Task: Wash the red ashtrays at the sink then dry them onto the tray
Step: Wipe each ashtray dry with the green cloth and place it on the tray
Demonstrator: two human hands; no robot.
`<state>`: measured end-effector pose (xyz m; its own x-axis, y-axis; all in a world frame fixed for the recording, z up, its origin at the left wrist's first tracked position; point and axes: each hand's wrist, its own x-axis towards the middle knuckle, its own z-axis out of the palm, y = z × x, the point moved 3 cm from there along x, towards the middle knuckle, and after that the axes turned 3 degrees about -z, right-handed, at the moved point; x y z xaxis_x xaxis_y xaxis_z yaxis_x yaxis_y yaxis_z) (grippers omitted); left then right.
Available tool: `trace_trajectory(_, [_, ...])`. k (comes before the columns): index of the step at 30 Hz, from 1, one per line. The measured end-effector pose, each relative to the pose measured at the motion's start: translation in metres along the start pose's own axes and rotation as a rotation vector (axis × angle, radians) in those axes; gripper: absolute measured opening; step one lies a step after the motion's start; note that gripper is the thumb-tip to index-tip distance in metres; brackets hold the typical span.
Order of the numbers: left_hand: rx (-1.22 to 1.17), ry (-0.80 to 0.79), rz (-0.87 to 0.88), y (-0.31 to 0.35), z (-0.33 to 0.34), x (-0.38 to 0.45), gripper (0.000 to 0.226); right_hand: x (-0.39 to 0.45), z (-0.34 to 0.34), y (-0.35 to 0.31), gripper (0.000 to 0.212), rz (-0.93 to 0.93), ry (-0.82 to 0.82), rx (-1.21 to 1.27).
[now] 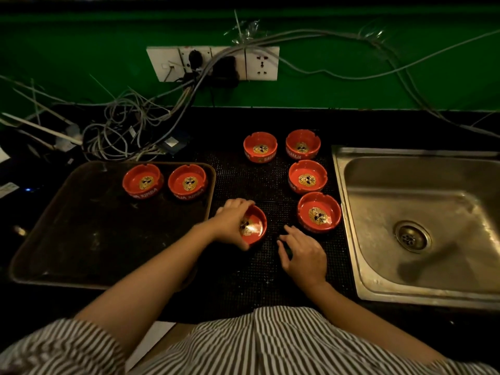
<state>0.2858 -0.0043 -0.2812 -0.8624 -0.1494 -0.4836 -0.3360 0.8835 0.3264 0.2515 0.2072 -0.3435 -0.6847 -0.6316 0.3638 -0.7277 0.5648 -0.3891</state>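
A glossy round red ashtray (pixel 254 226) is being gripped, tilted, by the left hand (pixel 232 221); the right hand (pixel 304 255) is being held loosely spread over the perforated black mat (pixel 270 182).

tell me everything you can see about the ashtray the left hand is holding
The held ashtray is a round, glossy red bowl, seemingly glazed ceramic or hard plastic, with a gold and black emblem on its inner floor. It is tilted, its opening turned toward the right and the camera. The left hand grips it from the left side, fingers curled over the far rim and the thumb at the near edge. It sits over the dark dotted mat, between the tray and the sink. Whether its base touches the mat is unclear.
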Motion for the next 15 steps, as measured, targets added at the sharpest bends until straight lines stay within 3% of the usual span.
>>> trace_trajectory(3, [0.265,-0.196,0.084,0.001,-0.014,0.006,0.123,0.0,-0.001,-0.001,0.016,-0.009,-0.003,0.001])
trace_trajectory(5, [0.371,-0.234,0.076,0.002,-0.015,0.006,0.125,0.0,-0.002,-0.001,0.016,-0.008,-0.011,0.003])
trace_trajectory(8, [0.301,-0.204,0.019,0.001,-0.003,-0.002,0.139,0.0,-0.002,0.0,0.017,-0.01,-0.016,0.0])
trace_trajectory(10, [0.116,-0.05,-0.05,0.0,0.013,-0.011,0.146,0.0,-0.002,0.0,0.021,-0.018,-0.016,-0.003])
trace_trajectory(15, [-0.446,0.616,-0.359,0.009,0.062,-0.032,0.129,0.0,-0.009,0.0,0.033,-0.031,-0.053,0.122])
